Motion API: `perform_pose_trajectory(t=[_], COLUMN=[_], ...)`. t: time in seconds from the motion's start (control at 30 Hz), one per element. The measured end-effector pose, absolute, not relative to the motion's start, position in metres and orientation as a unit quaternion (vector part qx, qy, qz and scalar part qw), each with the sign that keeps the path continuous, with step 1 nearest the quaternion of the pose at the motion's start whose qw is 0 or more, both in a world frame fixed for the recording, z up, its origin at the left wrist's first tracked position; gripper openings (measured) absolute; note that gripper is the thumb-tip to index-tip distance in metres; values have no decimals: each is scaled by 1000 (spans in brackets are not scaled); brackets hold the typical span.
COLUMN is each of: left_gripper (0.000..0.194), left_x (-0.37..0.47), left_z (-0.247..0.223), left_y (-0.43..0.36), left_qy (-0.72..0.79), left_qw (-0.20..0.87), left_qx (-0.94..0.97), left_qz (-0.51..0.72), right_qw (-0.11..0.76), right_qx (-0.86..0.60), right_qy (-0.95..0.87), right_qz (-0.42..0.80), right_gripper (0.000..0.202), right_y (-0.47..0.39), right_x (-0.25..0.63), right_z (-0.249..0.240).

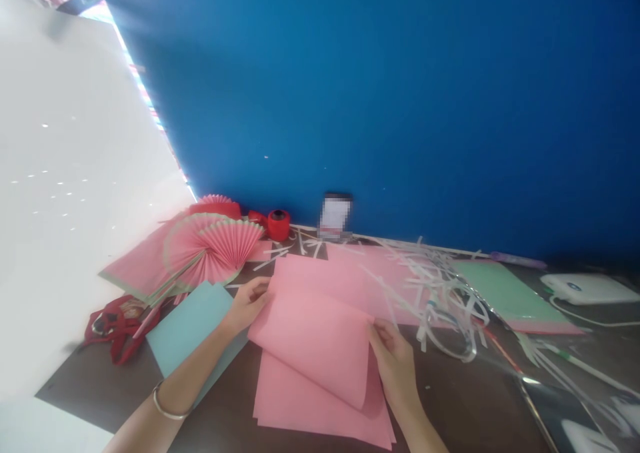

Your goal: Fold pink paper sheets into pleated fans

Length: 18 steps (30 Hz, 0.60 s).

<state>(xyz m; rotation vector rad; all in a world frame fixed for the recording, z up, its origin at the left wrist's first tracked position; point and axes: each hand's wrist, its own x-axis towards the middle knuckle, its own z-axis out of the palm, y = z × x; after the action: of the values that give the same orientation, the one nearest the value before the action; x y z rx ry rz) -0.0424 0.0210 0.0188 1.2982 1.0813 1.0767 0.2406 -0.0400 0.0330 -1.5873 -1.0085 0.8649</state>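
Observation:
A pink sheet (315, 336) lies tilted over a stack of pink paper (310, 406) on the dark table, its lower part raised and curved. My left hand (251, 303) pinches the sheet's left edge, thumb and fingers together. At the right edge, my right hand (393, 353) has its fingers closed on the same sheet. Under my left forearm is a light blue sheet (187, 326). Pink pleated fans (225, 246) with green edges rest at the back left.
Thin white paper strips (440, 279) lie tangled at right, beside green paper (510, 293). A red round object (279, 225) and a phone (335, 216) are near the blue wall. A white device (590, 288) with a cable sits far right; red straps (120, 326) lie left.

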Motion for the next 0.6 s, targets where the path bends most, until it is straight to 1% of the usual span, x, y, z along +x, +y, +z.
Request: perform_pose_trajectory(t=[0.3, 0.6], left_gripper=[44, 41], left_x=[-42, -42], left_z=[18, 18], left_y=[21, 22], left_qy=[469, 463], left_qw=[527, 536], left_qx=[547, 543], left_qz=[451, 450], right_qw=[508, 512], right_qx=[-663, -664], right_qy=[-415, -409], right_qz=[361, 360], right_gripper=[36, 36], right_y=[-41, -41], right_x=[239, 239], right_z=[35, 34])
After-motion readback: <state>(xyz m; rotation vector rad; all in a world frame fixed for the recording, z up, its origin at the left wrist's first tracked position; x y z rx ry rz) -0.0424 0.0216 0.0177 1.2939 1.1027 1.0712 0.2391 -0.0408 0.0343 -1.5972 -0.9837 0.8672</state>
